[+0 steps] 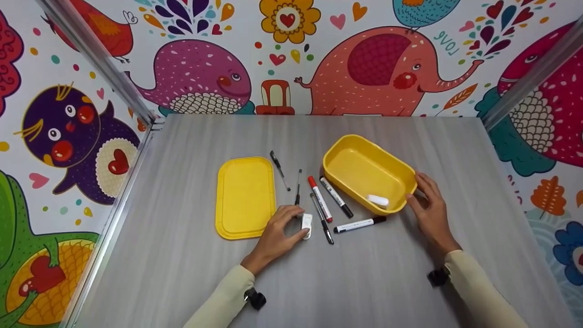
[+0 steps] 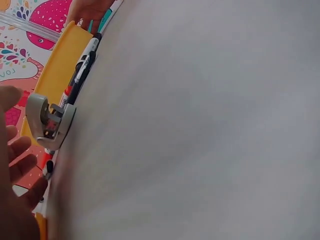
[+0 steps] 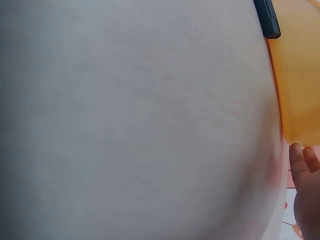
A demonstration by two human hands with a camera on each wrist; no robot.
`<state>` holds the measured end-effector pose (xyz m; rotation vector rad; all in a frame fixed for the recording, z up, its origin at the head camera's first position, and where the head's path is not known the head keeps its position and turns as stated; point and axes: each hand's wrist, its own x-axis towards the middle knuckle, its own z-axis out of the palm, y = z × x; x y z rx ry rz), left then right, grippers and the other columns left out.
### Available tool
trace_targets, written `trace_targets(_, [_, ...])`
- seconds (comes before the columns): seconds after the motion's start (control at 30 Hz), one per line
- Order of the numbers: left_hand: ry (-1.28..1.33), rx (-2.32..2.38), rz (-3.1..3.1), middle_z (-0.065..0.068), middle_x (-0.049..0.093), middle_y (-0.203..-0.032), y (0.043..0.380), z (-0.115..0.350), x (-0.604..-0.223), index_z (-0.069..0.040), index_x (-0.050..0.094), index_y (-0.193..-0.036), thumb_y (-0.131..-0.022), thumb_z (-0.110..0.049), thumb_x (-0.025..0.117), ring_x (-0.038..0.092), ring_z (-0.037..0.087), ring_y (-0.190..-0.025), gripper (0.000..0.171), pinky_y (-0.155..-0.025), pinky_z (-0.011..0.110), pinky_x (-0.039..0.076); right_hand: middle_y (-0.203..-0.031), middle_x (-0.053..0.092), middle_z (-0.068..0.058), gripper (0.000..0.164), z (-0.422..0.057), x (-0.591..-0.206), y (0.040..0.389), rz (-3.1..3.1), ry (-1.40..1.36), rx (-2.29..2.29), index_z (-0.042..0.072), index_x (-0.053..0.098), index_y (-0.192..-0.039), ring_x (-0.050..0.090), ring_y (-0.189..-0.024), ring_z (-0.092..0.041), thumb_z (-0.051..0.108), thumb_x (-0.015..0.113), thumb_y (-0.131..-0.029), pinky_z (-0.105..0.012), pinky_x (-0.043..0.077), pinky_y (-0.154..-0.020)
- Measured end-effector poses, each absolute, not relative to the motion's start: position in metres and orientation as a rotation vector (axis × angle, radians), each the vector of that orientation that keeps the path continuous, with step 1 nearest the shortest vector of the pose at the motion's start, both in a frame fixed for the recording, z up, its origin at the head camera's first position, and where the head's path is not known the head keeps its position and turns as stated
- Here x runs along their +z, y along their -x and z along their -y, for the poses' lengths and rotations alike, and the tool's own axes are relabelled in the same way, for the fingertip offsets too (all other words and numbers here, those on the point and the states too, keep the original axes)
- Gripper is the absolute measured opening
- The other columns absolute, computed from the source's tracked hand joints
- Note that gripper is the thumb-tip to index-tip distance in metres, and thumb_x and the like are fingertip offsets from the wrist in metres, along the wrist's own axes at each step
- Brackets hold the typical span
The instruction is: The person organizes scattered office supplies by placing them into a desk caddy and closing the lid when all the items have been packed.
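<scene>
A small whitish device [image 1: 307,226] stands on the table; the left wrist view shows its U-shaped body and inner mechanism. My left hand [image 1: 281,230] is bent around its left side, thumb and fingertips close to it. In the left wrist view the fingers [image 2: 21,167] are spread, with a gap to the device [image 2: 50,122]. At the right end of a yellow bin [image 1: 364,159], my right hand [image 1: 429,212] touches the rim with thumb and fingers. The right wrist view shows straight fingertips [image 3: 296,148] against its lower corner. A small white block [image 1: 377,201] lies inside.
Between bin and left hand lie a red marker [image 1: 320,199], black markers [image 1: 336,197] and several pens [image 1: 280,171]. Another black marker [image 1: 359,225] lies before the bin. A yellow lid [image 1: 246,196] lies flat at left. Patterned walls with metal posts [image 1: 533,77] border the table.
</scene>
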<state>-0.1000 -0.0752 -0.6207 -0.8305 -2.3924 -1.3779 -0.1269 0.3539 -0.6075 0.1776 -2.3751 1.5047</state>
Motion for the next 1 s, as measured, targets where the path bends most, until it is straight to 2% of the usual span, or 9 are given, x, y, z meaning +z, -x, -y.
trace_targets(0.13, [0.905,-1.289,2.429,0.008,0.072,-0.134,0.105,0.081,-0.619,0.000,0.073,-0.131,-0.090,-0.013,0.093,0.064,0.025,-0.126,0.048,-0.111,0.040,0.053,-0.169,0.043,-0.020,0.061,-0.354,-0.608,0.127,2.379,-0.174,1.484,-0.003,0.048,-0.163,0.054,-0.139,-0.044,-0.010,0.066,-0.105,-0.016,0.047,-0.111])
trace_targets(0.27, [1.010,-1.199,2.469,0.007,0.073,-0.135,0.115,0.089,-0.612,-0.001,0.075,-0.131,-0.090,-0.015,0.093,0.061,0.027,-0.130,0.047,-0.115,0.045,0.049,-0.168,0.044,-0.020,0.062,-0.355,-0.607,0.127,2.346,-0.200,1.531,0.000,0.050,-0.162,0.058,-0.139,-0.026,-0.010,0.068,-0.104,-0.015,0.048,-0.108])
trace_targets(0.37, [1.063,-1.157,2.526,0.006,0.073,-0.137,0.122,0.093,-0.608,-0.004,0.076,-0.132,-0.094,-0.017,0.089,0.059,0.027,-0.133,0.042,-0.118,0.047,0.046,-0.166,0.044,-0.027,0.061,-0.348,-0.595,0.123,2.310,-0.221,1.578,-0.006,0.050,-0.160,0.059,-0.136,-0.011,-0.013,0.067,-0.102,-0.016,0.050,-0.107])
trace_targets(0.5, [1.118,-1.108,2.601,0.004,0.072,-0.141,0.129,0.097,-0.604,-0.007,0.077,-0.134,-0.098,-0.013,0.082,0.057,0.027,-0.137,0.037,-0.120,0.048,0.045,-0.165,0.043,-0.033,0.059,-0.342,-0.586,0.120,2.297,-0.240,1.586,-0.012,0.049,-0.158,0.057,-0.135,-0.001,-0.015,0.066,-0.102,-0.018,0.050,-0.109])
trace_targets(0.6, [1.196,-1.038,2.630,0.003,0.071,-0.144,0.133,0.097,-0.601,-0.011,0.077,-0.137,-0.097,-0.009,0.081,0.056,0.028,-0.139,0.040,-0.120,0.049,0.045,-0.166,0.043,-0.029,0.060,-0.348,-0.597,0.124,2.309,-0.236,1.572,-0.009,0.049,-0.160,0.056,-0.136,-0.003,-0.015,0.066,-0.102,-0.017,0.049,-0.109])
trace_targets(0.73, [1.329,-0.945,2.659,0.000,0.070,-0.148,0.137,0.095,-0.599,-0.015,0.075,-0.142,-0.097,-0.005,0.079,0.054,0.029,-0.142,0.047,-0.121,0.050,0.043,-0.168,0.044,-0.021,0.063,-0.355,-0.607,0.127,2.322,-0.223,1.565,-0.002,0.051,-0.161,0.058,-0.138,-0.011,-0.014,0.067,-0.102,-0.016,0.049,-0.109])
trace_targets(0.83, [1.385,-0.926,2.675,-0.002,0.071,-0.147,0.139,0.093,-0.599,-0.016,0.074,-0.144,-0.098,-0.003,0.076,0.054,0.030,-0.144,0.048,-0.123,0.050,0.042,-0.168,0.045,-0.020,0.063,-0.356,-0.610,0.129,2.322,-0.225,1.568,-0.001,0.051,-0.161,0.058,-0.139,-0.015,-0.014,0.067,-0.102,-0.016,0.049,-0.109])
trace_targets(1.0, [1.381,-0.948,2.704,-0.003,0.074,-0.142,0.140,0.093,-0.600,-0.017,0.075,-0.143,-0.101,-0.004,0.076,0.054,0.028,-0.145,0.044,-0.123,0.049,0.041,-0.167,0.044,-0.026,0.061,-0.350,-0.601,0.125,2.316,-0.218,1.568,-0.006,0.049,-0.160,0.057,-0.138,-0.008,-0.014,0.066,-0.103,-0.018,0.049,-0.110])
